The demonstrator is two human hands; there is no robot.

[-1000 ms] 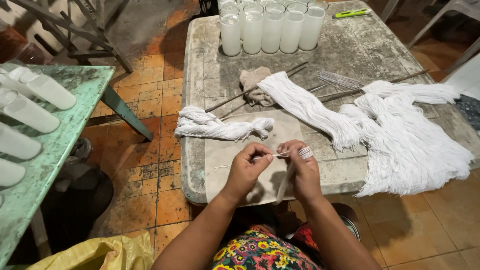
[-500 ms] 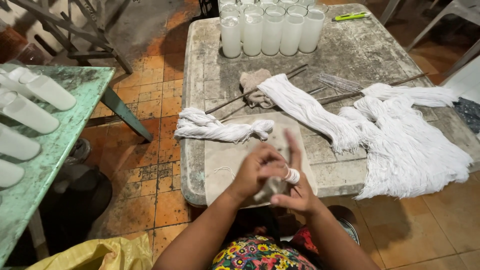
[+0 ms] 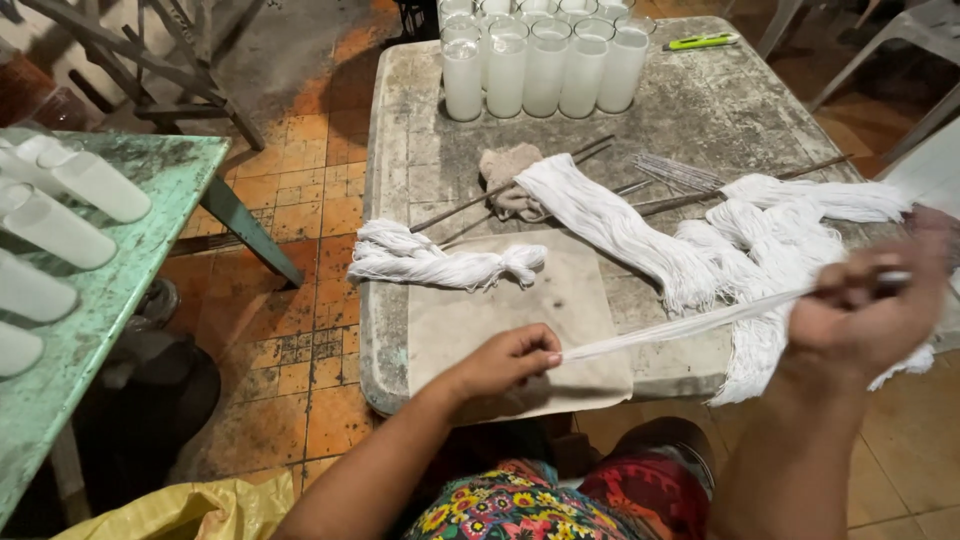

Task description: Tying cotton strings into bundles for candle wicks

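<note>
— At six o'clock on the table (image 3: 700, 100), what are the hands doing?

— They are well apart. The left hand (image 3: 505, 360) pinches one end of a white strand (image 3: 680, 325) at the near edge, over a beige cloth (image 3: 500, 300). The right hand (image 3: 870, 310), out at three o'clock and blurred, is closed on the other end, so the strand runs taut between them, rising slightly to the right.

— What lies about it?

— Just past the strand, at two to three o'clock, a big heap of cut white threads (image 3: 800, 250) spills over the table edge. At twelve o'clock from the left hand a long white hank (image 3: 610, 225) lies slantwise, and at ten o'clock a knotted skein (image 3: 440, 260) rests half on the cloth. Thin dark rods (image 3: 500, 190) cross under the hank, beside a crumpled tan rag (image 3: 505, 170).

— Any containers or packages?

— A cluster of tall glasses (image 3: 545, 60) filled with white stands at the far edge, twelve o'clock. A green cutter (image 3: 700, 41) lies to their right. At nine o'clock more white-filled tumblers (image 3: 60, 210) lie on their sides on a green bench (image 3: 150, 210). A yellow bag (image 3: 200, 505) sits at seven o'clock on the floor. I can make out no labels.
</note>
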